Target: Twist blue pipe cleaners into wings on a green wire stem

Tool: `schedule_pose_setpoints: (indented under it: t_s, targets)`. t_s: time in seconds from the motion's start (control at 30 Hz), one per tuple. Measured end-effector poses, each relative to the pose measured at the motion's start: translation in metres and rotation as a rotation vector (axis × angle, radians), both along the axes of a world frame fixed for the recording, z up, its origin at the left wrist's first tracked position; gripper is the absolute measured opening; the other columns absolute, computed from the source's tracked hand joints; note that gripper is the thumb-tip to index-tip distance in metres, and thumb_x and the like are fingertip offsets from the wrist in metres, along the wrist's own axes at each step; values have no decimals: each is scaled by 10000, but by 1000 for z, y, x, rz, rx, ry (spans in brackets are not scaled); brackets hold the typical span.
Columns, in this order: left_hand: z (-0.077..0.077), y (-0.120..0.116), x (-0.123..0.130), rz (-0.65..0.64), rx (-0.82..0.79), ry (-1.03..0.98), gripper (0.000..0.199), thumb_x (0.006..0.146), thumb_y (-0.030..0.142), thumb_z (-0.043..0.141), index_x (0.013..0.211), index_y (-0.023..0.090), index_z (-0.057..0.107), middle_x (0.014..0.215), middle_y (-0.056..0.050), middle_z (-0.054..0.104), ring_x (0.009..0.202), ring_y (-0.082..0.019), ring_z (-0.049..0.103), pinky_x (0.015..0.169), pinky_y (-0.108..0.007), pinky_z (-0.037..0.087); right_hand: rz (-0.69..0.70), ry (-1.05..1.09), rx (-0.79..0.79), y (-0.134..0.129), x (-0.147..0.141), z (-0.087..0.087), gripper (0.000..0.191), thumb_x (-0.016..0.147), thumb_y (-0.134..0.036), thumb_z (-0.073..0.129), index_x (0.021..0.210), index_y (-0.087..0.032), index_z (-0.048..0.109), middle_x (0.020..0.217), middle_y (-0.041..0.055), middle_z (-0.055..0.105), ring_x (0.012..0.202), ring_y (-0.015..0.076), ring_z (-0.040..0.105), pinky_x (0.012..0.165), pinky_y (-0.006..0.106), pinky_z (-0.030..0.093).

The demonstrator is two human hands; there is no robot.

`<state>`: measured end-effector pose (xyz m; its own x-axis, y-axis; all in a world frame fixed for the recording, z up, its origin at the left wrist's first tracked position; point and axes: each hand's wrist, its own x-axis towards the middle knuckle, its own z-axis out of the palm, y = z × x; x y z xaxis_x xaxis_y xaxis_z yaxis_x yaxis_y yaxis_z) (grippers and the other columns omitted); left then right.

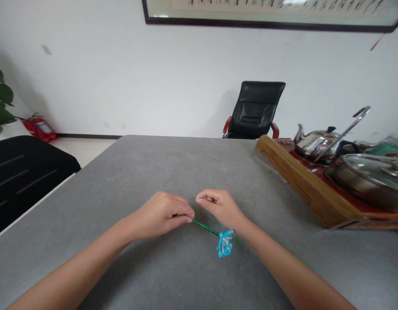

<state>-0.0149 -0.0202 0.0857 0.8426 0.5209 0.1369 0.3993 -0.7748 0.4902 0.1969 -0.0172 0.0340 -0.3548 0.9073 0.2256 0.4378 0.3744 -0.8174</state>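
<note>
My left hand is closed around the end of a thin green stem, pinched between thumb and fingers. The stem belongs to a craft flower with bright blue looped petals and a few pale, shiny bits. It points right and toward me, its head low over the grey table. Just right of my left fingertips, my right hand has thumb and index finger pressed together, apart from the stem. Whatever sits in that pinch is too small to make out. A faint greenish blur shows beside the petals, near my right wrist.
A wooden tea tray stands on the table at the right, bearing a steel kettle, a ladle and a lidded pan. Beyond the far edge is a black office chair; another black chair is at left.
</note>
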Motion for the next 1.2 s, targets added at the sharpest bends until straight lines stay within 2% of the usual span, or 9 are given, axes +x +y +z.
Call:
schedule_pose_setpoints:
  t_s: [0.33, 0.5, 0.67, 0.87, 0.97, 1.2]
  targets:
    - [-1, -1, 2, 6, 42, 48, 148, 894, 171, 520, 859, 190, 663, 788, 20, 664, 711, -95, 602, 662, -184, 397, -32, -64, 46, -5, 0, 12, 176, 852, -281, 564, 774, -176, 681, 533, -55, 453, 509, 88, 397, 506, 213, 271]
    - [0, -1, 1, 45, 108, 93, 156, 892, 174, 515, 835, 194, 659, 755, 23, 649, 675, -95, 593, 614, -184, 380, -62, -127, 138, -9, 1, 21, 159, 854, -255, 564, 782, -185, 687, 538, -51, 492, 521, 88, 436, 521, 212, 281]
    - [-2, 0, 0, 126, 209, 120, 183, 886, 171, 495, 810, 206, 658, 736, 25, 653, 661, -106, 605, 584, -191, 368, -89, -207, 247, -16, 1, 34, 161, 868, -227, 536, 801, -202, 679, 639, -24, 612, 599, 107, 533, 574, 219, 329]
    - [-7, 3, -1, 232, 352, 180, 197, 878, 176, 479, 844, 212, 669, 763, 5, 682, 682, -144, 631, 577, -212, 375, -21, -299, 324, -32, -4, 45, 214, 908, -203, 455, 843, -213, 659, 815, -4, 688, 762, 127, 619, 675, 228, 382]
    - [-7, 4, -2, 328, 365, 182, 193, 884, 196, 485, 847, 211, 673, 764, 0, 684, 700, -157, 639, 581, -217, 381, -18, -361, 356, -39, -9, 46, 216, 918, -207, 445, 848, -206, 650, 804, 1, 689, 748, 130, 627, 672, 232, 383]
    - [-5, 5, -4, 486, 322, 18, 172, 887, 227, 511, 914, 217, 681, 853, -1, 700, 757, -152, 642, 636, -216, 422, -8, -507, 405, -47, -18, 42, 232, 920, -194, 423, 805, -184, 624, 735, 24, 675, 689, 150, 620, 621, 257, 370]
